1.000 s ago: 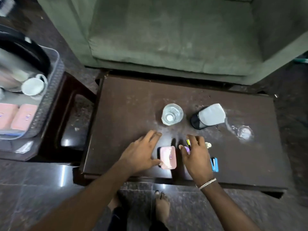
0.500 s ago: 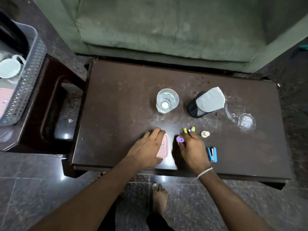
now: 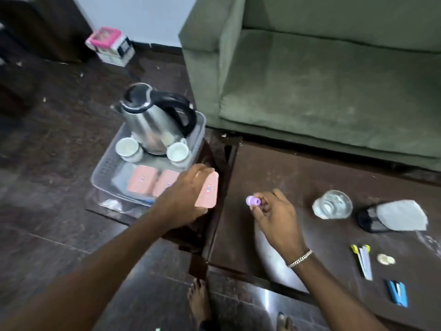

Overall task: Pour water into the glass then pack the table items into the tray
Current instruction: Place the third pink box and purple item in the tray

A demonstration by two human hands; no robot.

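A dark table (image 3: 298, 177) is seen before a green sofa (image 3: 322, 80). Two cups (image 3: 127, 147) and two pink boxes (image 3: 142, 180) are counted in the tray (image 3: 102, 170), left of centre. A third pink box (image 3: 208, 191) is clasped by the left hand (image 3: 183, 197); a purple cap (image 3: 252, 200) is pinched by the right hand (image 3: 276, 216).

A green upholstered sofa (image 3: 334, 75) stands behind a dark wooden coffee table (image 3: 298, 177) on glossy dark stone floor tiles (image 3: 47, 235), beneath a pale wall (image 3: 133, 15).

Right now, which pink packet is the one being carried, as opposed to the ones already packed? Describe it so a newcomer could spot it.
Start at the clear tray left of the dark table, with the steel kettle in it. Two pink packets lie flat inside the tray. The carried pink packet is at the tray's right edge, gripped in the left hand and off the tray floor.
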